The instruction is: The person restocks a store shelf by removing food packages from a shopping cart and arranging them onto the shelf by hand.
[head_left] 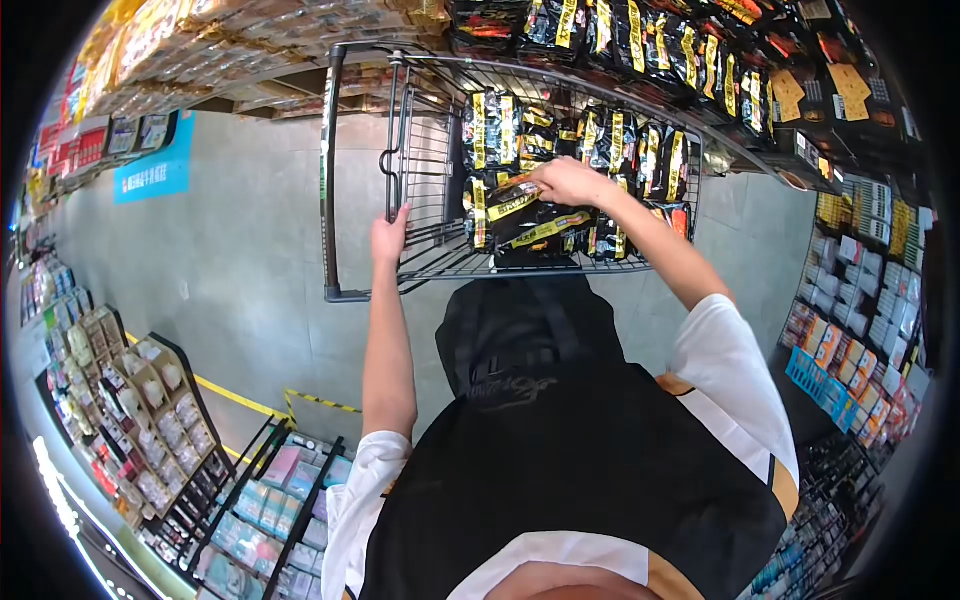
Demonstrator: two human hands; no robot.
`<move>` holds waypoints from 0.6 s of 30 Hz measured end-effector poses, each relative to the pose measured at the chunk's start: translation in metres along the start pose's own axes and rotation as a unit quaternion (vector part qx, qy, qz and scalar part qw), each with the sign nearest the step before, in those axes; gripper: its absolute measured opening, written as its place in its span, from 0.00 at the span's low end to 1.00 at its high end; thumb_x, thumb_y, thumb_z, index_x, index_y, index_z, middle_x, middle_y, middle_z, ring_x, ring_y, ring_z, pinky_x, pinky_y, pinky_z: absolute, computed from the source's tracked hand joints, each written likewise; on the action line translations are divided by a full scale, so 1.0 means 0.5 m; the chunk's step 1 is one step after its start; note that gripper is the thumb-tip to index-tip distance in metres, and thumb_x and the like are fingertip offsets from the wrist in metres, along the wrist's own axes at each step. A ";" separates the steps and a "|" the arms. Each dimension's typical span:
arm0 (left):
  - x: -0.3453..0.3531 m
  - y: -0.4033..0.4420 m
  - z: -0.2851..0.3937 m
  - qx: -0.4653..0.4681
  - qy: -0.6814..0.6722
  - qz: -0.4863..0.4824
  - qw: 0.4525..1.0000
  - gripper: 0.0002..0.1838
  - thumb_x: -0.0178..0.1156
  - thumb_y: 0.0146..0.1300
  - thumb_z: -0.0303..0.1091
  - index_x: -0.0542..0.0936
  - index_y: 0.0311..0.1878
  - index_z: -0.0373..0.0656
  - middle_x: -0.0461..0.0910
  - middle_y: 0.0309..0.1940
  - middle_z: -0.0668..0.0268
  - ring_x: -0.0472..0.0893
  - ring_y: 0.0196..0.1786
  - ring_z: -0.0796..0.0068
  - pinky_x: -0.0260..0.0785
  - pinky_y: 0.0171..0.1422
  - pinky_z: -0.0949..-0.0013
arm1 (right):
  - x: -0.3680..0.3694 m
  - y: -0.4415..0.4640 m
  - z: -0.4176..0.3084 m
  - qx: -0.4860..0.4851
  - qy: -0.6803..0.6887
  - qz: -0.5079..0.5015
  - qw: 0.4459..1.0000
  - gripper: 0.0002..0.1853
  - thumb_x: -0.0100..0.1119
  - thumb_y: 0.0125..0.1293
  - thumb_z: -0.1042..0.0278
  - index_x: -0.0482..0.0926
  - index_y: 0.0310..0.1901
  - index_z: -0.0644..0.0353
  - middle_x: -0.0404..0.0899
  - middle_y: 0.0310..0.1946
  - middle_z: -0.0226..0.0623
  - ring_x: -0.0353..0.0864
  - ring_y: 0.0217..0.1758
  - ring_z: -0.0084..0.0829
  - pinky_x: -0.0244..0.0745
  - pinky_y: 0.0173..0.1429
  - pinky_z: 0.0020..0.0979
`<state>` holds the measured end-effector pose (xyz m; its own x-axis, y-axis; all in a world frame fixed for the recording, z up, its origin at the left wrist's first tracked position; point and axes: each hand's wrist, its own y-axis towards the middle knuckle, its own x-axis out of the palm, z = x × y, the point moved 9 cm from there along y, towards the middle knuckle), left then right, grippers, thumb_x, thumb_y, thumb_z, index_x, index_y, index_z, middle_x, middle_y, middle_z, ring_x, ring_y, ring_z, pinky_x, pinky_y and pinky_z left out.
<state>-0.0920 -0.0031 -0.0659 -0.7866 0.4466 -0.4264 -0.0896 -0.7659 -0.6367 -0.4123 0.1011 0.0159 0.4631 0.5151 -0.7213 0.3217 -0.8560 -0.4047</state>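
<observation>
A wire shopping cart (430, 262) stands in front of me, filled with black packets that carry yellow label strips. My left hand (388, 238) is closed on the cart's wire frame at its left end, near the handle bar (328, 180). Inside the basket, my right hand (572, 183) has its fingers closed on the edge of a black-and-yellow packet (512, 203) on top of the pile. Another packet (548, 230) lies slanted just below it. Upright rows of packets (492, 130) fill the far side of the basket.
More black-and-yellow packets (640, 40) line the shelf beyond the cart. Clear-wrapped goods (200, 45) are stacked at upper left. Display racks (160, 420) stand at lower left, by yellow floor tape (235, 393). Shelves with a blue basket (822, 385) are at right.
</observation>
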 end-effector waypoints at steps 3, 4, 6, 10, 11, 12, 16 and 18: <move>0.000 -0.012 0.012 -0.004 -0.001 0.006 1.000 0.23 0.62 0.61 0.53 0.80 0.39 0.37 0.81 0.26 0.63 0.81 0.26 0.73 0.75 0.23 0.68 | -0.028 -0.079 -0.008 0.015 0.015 0.146 0.989 0.08 0.61 0.57 0.69 0.73 0.36 0.59 0.79 0.35 0.39 0.79 0.43 0.43 0.71 0.54 0.41; 0.001 -0.011 0.009 -0.005 0.000 0.005 1.000 0.23 0.62 0.61 0.53 0.80 0.39 0.37 0.81 0.26 0.63 0.81 0.26 0.73 0.75 0.23 0.68 | -0.063 -0.123 -0.008 0.025 0.078 0.267 0.960 0.08 0.61 0.58 0.70 0.73 0.36 0.60 0.78 0.35 0.39 0.79 0.44 0.42 0.71 0.54 0.40; 0.000 -0.007 0.006 -0.002 -0.005 0.001 1.000 0.24 0.62 0.62 0.52 0.80 0.40 0.36 0.81 0.26 0.63 0.81 0.26 0.73 0.75 0.23 0.68 | -0.074 -0.214 0.008 0.086 0.170 0.417 0.889 0.08 0.61 0.59 0.71 0.72 0.35 0.61 0.78 0.34 0.38 0.79 0.44 0.42 0.71 0.54 0.38; 0.000 -0.011 0.012 -0.002 0.002 -0.002 1.000 0.23 0.61 0.63 0.51 0.80 0.38 0.35 0.82 0.26 0.61 0.81 0.26 0.73 0.75 0.24 0.69 | -0.036 -0.287 0.013 0.188 0.192 0.418 0.868 0.09 0.61 0.59 0.71 0.72 0.38 0.62 0.78 0.39 0.42 0.78 0.47 0.45 0.71 0.53 0.38; -0.002 -0.012 0.006 0.001 0.006 -0.003 1.000 0.23 0.61 0.63 0.51 0.80 0.38 0.35 0.82 0.26 0.61 0.81 0.26 0.73 0.75 0.24 0.69 | -0.030 -0.282 0.011 0.185 0.209 0.402 0.872 0.10 0.61 0.59 0.71 0.72 0.40 0.62 0.78 0.39 0.43 0.77 0.48 0.46 0.71 0.53 0.39; -0.002 -0.002 -0.004 0.007 0.003 -0.002 1.000 0.22 0.61 0.63 0.50 0.80 0.38 0.35 0.81 0.26 0.61 0.81 0.25 0.73 0.75 0.24 0.68 | -0.040 -0.268 0.004 0.186 0.168 0.379 0.891 0.11 0.61 0.59 0.71 0.72 0.41 0.62 0.78 0.40 0.44 0.77 0.48 0.46 0.70 0.53 0.39; -0.007 -0.008 0.020 0.035 0.014 0.015 0.999 0.22 0.61 0.63 0.49 0.79 0.32 0.34 0.79 0.21 0.62 0.79 0.21 0.73 0.72 0.22 0.67 | -0.086 -0.227 0.012 0.184 0.144 0.370 0.899 0.14 0.62 0.58 0.68 0.70 0.43 0.61 0.76 0.40 0.46 0.76 0.48 0.48 0.70 0.52 0.42; -0.008 0.023 -0.015 0.038 0.020 0.027 0.999 0.22 0.61 0.63 0.49 0.80 0.30 0.34 0.78 0.18 0.61 0.77 0.20 0.73 0.71 0.22 0.66 | -0.109 -0.206 0.016 0.198 0.165 0.319 0.912 0.15 0.63 0.58 0.67 0.69 0.43 0.61 0.76 0.37 0.46 0.76 0.47 0.48 0.70 0.51 0.42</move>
<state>-0.0853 -0.0101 -0.0765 -0.7671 0.4200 -0.4850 -0.0941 -0.8214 -0.5625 -0.4774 0.1606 0.0923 0.6959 -0.1630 -0.6994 -0.3927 -0.9017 -0.1806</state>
